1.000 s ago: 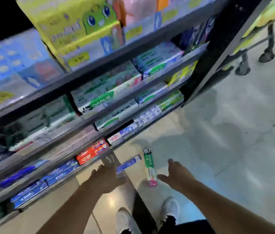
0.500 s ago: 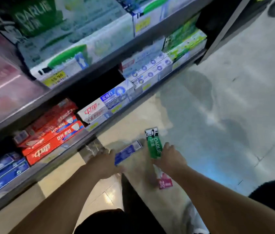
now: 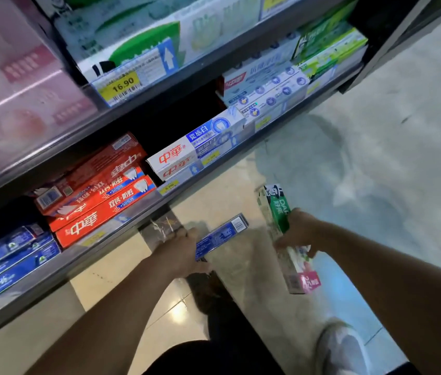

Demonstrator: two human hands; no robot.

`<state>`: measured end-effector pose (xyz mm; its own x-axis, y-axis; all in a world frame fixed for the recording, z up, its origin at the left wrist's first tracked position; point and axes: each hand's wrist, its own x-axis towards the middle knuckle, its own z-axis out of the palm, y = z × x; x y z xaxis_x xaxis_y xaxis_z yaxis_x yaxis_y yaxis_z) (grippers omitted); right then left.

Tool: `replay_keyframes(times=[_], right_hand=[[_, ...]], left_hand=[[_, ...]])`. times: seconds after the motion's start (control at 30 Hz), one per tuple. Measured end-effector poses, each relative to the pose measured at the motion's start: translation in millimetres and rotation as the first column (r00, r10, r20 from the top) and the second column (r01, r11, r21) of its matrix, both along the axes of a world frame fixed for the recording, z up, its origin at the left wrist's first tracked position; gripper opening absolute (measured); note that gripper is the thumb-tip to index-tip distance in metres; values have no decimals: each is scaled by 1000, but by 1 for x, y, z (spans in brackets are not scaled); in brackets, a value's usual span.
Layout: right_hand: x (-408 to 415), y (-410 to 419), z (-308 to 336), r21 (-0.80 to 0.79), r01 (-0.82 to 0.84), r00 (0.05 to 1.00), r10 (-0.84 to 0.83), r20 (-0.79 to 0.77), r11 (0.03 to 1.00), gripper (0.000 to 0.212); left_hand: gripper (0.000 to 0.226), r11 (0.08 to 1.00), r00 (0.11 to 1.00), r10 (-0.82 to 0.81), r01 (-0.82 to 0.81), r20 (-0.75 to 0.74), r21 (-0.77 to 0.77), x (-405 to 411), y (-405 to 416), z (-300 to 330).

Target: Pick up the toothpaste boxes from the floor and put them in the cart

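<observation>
Under both hands, box middles are hidden.

The glossy floor [image 3: 362,163] is pale stone with a beige band along the shelving and a dark marbled tile near its foot. A blue toothpaste box [image 3: 222,235] lies low over that beige band; whether it touches the floor I cannot tell. A white shoe [image 3: 342,347] stands on the floor at the lower right.
</observation>
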<state>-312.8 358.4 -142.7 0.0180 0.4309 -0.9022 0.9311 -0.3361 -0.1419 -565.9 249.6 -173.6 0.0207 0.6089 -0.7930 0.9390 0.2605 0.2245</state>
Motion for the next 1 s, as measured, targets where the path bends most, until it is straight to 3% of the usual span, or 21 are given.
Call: replay_keyframes(times=[0.17,0.37,0.43,0.5,0.53,0.6,0.63,0.67,0.83,1.0], right_hand=[[26,37,54,-55,151,975,-158,-157,987,46],[47,35,56,-36,210,972,-212,-99,977,37],[50,29,54,-39,210,974,-212,-76,977,41],[51,27,59,-45,216,974,-218,-60,975,43],[51,27,64,-38,223,972,-225,-62,974,46],[47,30,83,-12,233,969,-233,-82,972,53],[47,30,97,7,244,965,-242,-95,970,54],[47,29,114,21,262,960,-259,-109,965,56],[47,18,229,39,329,930,-316,-185,944,61],[61,1,386,88,383,903,-353,-244,920,66]], left_hand=[[110,994,995,-60,66,-77,82,20,13,-23],[85,979,987,-108,125,-117,159,40,22,-36],[76,979,994,-74,89,-84,185,37,23,-31],[68,981,995,75,-86,65,173,32,30,-13],[59,957,946,240,-267,216,108,31,35,3],[34,799,672,573,-585,469,-138,29,44,42],[27,731,548,653,-637,524,-245,31,48,67],[25,704,482,681,-640,552,-309,33,50,95],[26,660,380,700,-666,605,-347,46,44,235],[21,712,434,657,-627,616,-317,61,33,400]])
